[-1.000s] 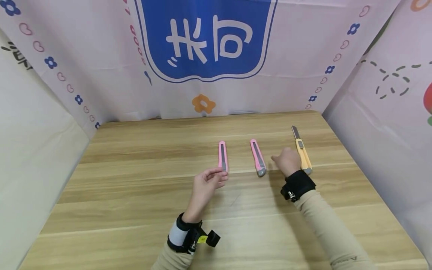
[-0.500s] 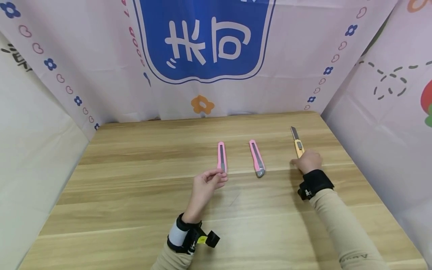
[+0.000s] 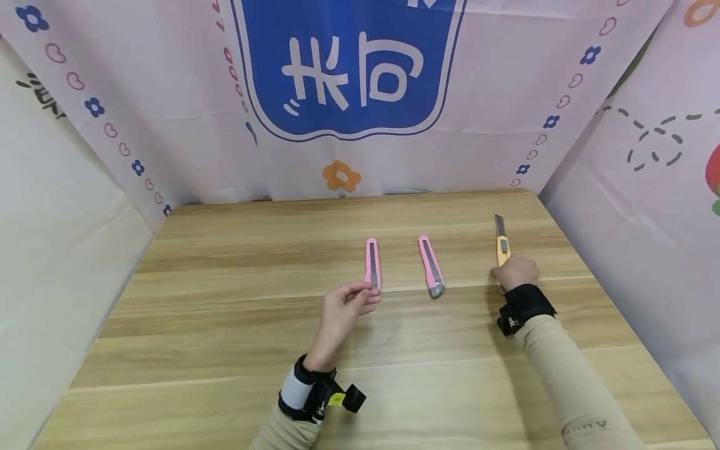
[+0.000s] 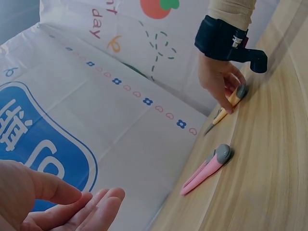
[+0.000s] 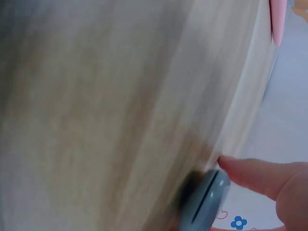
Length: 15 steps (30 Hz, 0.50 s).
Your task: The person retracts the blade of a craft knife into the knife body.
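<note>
On the right side of the table, my right hand (image 3: 516,272) grips a yellow utility knife (image 3: 502,250) by its handle. Its blade (image 3: 500,225) is extended and points toward the back wall. In the left wrist view, thumb and fingers straddle the yellow handle (image 4: 234,100); the right wrist view shows its grey end cap (image 5: 204,204) beside the thumb (image 5: 257,175). My left hand (image 3: 344,306) hovers with loosely bent fingers and nothing in it, overlapping the lower end of a pink utility knife (image 3: 372,257). Another pink utility knife (image 3: 430,265) with a grey end lies between the hands.
The wooden table (image 3: 225,325) carries the knives in a loose row. A printed cloth (image 3: 197,144) hangs behind its back edge, and more cloth stands at both sides. Each wrist wears a black strap with a camera (image 3: 353,398).
My right hand has moved right, from beside the middle pink utility knife onto the yellow one. The yellow knife has turned slightly, its blade now pointing straighter back. My left hand stays put.
</note>
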Available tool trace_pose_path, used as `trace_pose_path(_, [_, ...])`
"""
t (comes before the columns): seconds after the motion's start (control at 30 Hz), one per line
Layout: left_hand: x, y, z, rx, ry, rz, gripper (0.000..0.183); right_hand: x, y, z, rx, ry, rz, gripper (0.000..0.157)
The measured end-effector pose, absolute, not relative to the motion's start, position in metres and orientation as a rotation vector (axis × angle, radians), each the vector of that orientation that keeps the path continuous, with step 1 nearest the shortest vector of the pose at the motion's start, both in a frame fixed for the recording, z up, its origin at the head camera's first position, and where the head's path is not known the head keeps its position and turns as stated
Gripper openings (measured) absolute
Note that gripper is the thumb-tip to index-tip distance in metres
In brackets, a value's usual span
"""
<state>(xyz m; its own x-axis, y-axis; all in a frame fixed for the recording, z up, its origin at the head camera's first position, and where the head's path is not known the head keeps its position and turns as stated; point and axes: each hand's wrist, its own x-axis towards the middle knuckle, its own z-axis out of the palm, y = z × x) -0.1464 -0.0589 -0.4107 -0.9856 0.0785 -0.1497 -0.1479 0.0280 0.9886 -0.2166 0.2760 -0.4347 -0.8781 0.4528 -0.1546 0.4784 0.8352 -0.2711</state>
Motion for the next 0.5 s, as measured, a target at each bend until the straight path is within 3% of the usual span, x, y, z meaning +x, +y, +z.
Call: trace_pose_path(0.5, [-0.1462, -0.0581, -0.4087, -0.045, 2.131, 2.106, 0.026, -0.2174, 0.2748, -0.4341, 0.761, 2.945, -0.459, 0.029])
